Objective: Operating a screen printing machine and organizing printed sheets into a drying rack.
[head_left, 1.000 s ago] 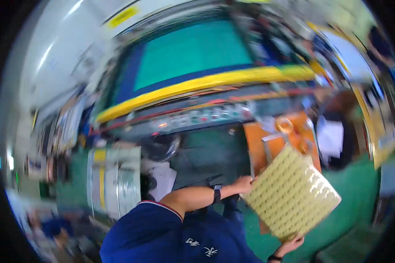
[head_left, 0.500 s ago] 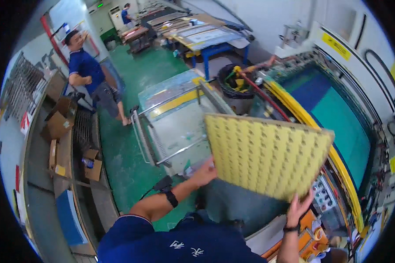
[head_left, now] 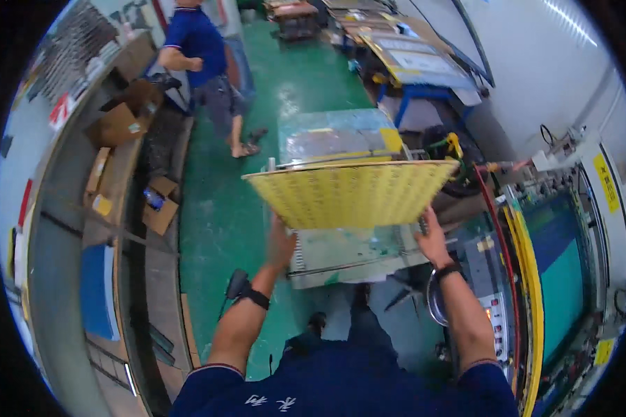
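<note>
A workshop with a green floor [head_left: 212, 285], seen from above through a wide, bending lens; a large machine with a yellow front bar [head_left: 528, 292] runs down the right side, and a long shelf unit [head_left: 55, 271] lines the left. Ahead is a low, pale table [head_left: 323, 133], and beyond it to the left stands a co-worker [head_left: 207, 64] in a dark blue shirt. In the centre, raised in front of the wearer and covering part of the low table from view, is a broad yellow sheet [head_left: 348, 198] with a repeating dark pattern, its face tilted toward the wearer. It shows no sag, so it is probably stiff, and likely light for its breadth, though weight cannot be seen; the face looks smooth and may slip or scuff under a flat palm. The opposite side edges near the lower corners seem the best hold, keeping it level. The hands are well apart, gripping just there: the right hand [head_left: 432, 241] on the right edge, the left hand [head_left: 281, 244], blurred, at the lower left, its fingertips too unclear to tell
</note>
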{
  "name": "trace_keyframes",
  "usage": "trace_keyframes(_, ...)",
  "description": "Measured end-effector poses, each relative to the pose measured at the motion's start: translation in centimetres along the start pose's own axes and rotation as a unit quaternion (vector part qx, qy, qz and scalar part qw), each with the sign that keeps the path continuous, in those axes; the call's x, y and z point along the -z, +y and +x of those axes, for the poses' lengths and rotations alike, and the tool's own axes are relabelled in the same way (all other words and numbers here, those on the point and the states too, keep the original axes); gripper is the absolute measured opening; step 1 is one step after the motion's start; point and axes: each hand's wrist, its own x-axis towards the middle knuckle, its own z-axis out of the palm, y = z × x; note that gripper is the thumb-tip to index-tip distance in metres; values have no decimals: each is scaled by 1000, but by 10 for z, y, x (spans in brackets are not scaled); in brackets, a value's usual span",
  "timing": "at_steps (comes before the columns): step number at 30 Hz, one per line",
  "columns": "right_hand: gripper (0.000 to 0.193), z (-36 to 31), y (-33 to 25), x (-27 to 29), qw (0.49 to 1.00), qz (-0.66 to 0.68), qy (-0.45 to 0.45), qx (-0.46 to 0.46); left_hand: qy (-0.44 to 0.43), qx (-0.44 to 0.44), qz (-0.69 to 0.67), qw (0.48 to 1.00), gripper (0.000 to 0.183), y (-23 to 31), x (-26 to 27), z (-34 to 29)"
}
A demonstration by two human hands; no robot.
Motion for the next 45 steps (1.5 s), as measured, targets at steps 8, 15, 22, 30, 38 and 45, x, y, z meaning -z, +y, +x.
trace_keyframes(8, 87, 79, 48, -21, 990, -121, -63, 42, 127, 11, 40, 991, 77, -23, -21, 37)
trace_keyframes(15, 83, 102, 57, -28, 988, -146, -30, 42, 116, 33, 165, 979, 80, 21, -29, 58)
trace_keyframes(22, 79, 113, 74, -42, 997, 35, -37, -65, 92, 56, -103, 989, 80, 8, -59, 72)
trace_keyframes(30, 79, 179, 0, 35, 981, 189, 22, -25, 26, -13, -145, 989, 86, 88, -4, 161)
trace_keyframes(38, 81, 230, 9, 18, 984, 180, -8, 1, -6, 62, -198, 978, 89, 18, 1, 211)
trace_keyframes(45, 75, 244, 55, -10, 973, 232, -1, 6, -2, 105, -172, 979, 87, -6, -12, 221)
